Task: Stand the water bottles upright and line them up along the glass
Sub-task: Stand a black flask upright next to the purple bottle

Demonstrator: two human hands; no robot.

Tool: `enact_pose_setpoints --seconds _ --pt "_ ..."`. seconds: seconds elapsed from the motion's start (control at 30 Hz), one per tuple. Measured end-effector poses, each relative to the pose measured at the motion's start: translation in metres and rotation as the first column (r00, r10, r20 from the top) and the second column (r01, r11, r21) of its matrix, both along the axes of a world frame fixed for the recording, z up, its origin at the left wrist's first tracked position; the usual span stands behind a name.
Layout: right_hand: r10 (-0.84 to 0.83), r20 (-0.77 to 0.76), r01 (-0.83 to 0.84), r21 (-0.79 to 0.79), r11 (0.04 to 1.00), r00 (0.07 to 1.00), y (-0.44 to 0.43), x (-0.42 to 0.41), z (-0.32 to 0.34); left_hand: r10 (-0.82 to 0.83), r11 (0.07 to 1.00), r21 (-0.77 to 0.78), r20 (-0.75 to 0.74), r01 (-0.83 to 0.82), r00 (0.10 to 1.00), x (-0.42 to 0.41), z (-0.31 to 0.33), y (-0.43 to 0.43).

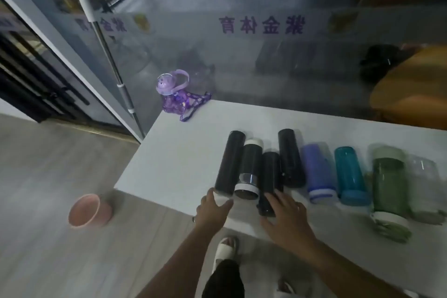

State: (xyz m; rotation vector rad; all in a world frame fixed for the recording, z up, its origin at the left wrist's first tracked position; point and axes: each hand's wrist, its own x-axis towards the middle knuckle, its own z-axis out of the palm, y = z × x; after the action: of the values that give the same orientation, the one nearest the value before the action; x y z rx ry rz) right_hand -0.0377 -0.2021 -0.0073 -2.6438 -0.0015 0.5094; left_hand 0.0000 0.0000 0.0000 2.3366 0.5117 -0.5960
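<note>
Several water bottles lie on their sides in a row on the white table (174, 152): a black flask (229, 162), a dark bottle with white ends (249, 169), a short black flask (269, 181), another black flask (290, 157), a lilac bottle (318, 172), a teal bottle (350, 174), a green bottle (389, 189) and a clear one (425, 176). A purple bottle with a strap (173, 91) stands at the table's far corner against the glass (242, 60). My left hand (212, 208) is open at the base of the leftmost black flask. My right hand (285, 215) rests open on the short black flask's near end.
A pink bucket (88, 210) sits on the floor left of the table. A metal pole (113, 60) leans at the glass corner. An orange shape (416, 89) shows behind the glass at the right. My sandalled foot (225, 249) is below the table's near edge.
</note>
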Motion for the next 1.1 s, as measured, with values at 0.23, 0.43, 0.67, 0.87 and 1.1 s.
enact_pose_setpoints --seconds 0.23,0.43,0.67,0.87,1.1 --pt "-0.111 -0.023 0.111 0.019 0.994 0.994 0.014 0.034 0.0 0.042 0.99 -0.134 -0.044 -0.047 0.998 0.061 -0.031 0.003" --pt "-0.159 -0.051 0.159 0.005 0.987 0.986 0.032 0.058 0.004 -0.011 0.967 -0.254 -0.06 -0.005 0.998 0.102 -0.031 0.015" --pt "-0.175 -0.077 0.171 -0.048 0.984 0.982 0.058 0.083 0.003 -0.123 0.985 -0.119 -0.008 0.122 0.992 0.155 -0.027 0.062" --pt "-0.14 -0.056 0.139 -0.022 0.99 0.989 0.078 0.101 0.006 -0.234 0.964 -0.083 0.176 0.251 0.956 0.212 0.041 0.09" --pt "-0.15 -0.02 0.149 -0.062 0.987 0.988 0.094 0.112 0.003 -0.365 0.921 0.005 0.362 0.389 0.858 0.287 0.113 0.085"
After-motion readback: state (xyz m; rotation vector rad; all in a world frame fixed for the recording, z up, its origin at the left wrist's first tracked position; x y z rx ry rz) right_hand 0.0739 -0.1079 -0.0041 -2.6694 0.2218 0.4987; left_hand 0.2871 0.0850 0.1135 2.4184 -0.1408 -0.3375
